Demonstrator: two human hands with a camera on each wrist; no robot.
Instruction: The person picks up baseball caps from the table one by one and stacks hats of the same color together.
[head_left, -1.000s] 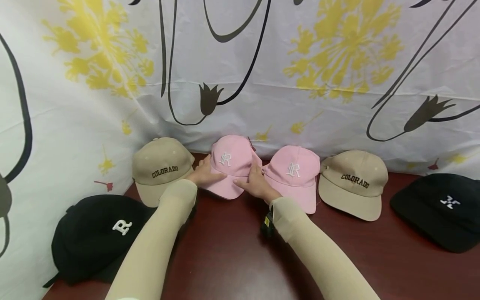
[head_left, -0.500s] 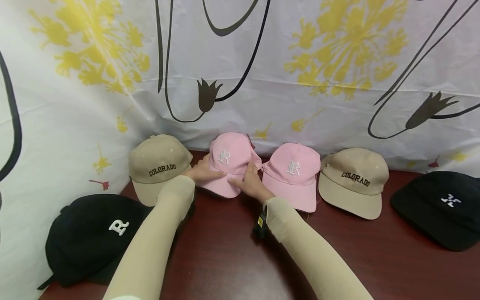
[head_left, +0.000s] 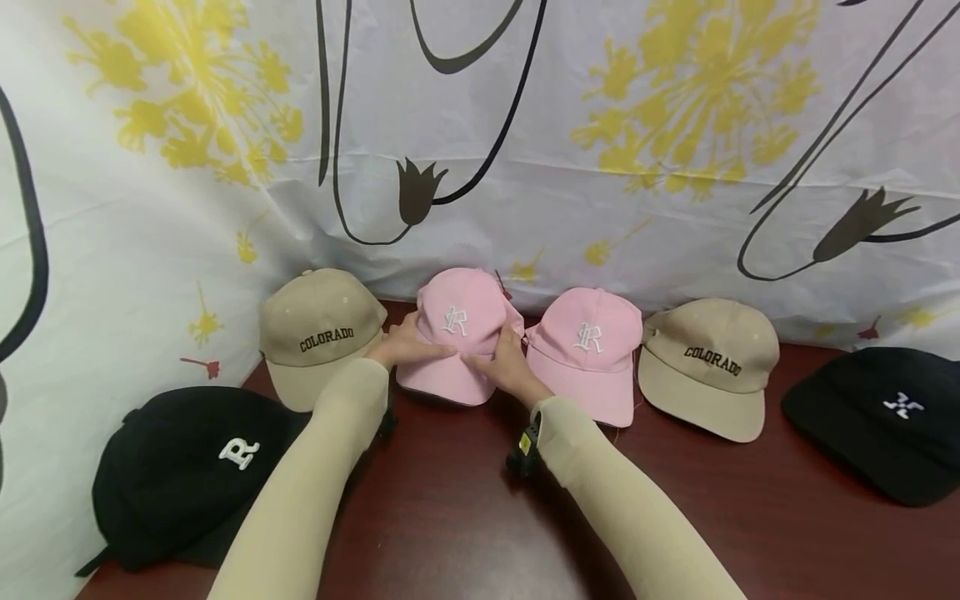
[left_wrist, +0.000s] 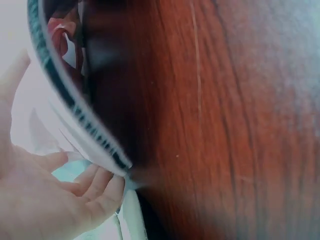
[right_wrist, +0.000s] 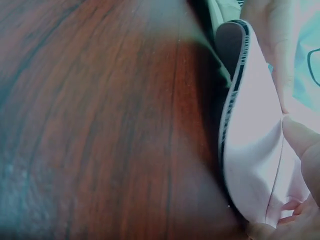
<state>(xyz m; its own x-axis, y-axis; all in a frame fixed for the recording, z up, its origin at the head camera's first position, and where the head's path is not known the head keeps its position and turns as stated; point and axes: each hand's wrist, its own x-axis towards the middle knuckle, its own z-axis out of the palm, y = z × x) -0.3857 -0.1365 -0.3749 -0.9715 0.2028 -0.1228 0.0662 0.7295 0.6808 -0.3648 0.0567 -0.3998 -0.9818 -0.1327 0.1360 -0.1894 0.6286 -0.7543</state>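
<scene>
A pink cap (head_left: 468, 293) with a white letter R sits against the cloth backdrop, its brim facing me. On its left side my left hand (head_left: 408, 343) holds it, thumb over the brim and fingers at the edge. My right hand (head_left: 510, 364) grips the opposite side, also with its thumb on the brim. The thumbs almost meet at the seam. In the left wrist view, the loosely bent fingers of the left hand (left_wrist: 45, 200) lie by the brim's end. The brim (right_wrist: 250, 150) bows upward off the table in the right wrist view.
A second pink cap (head_left: 588, 333) stands close on the right, then a beige COLORADO cap (head_left: 708, 350) and a black cap (head_left: 873, 425). Another beige cap (head_left: 318, 312) and a black R cap (head_left: 176, 467) are on the left. Dark red table (head_left: 450, 517) in front.
The pink cap has turned slightly, its brim shifting a little to the right and toward me. Both hands keep their hold on its sides.
</scene>
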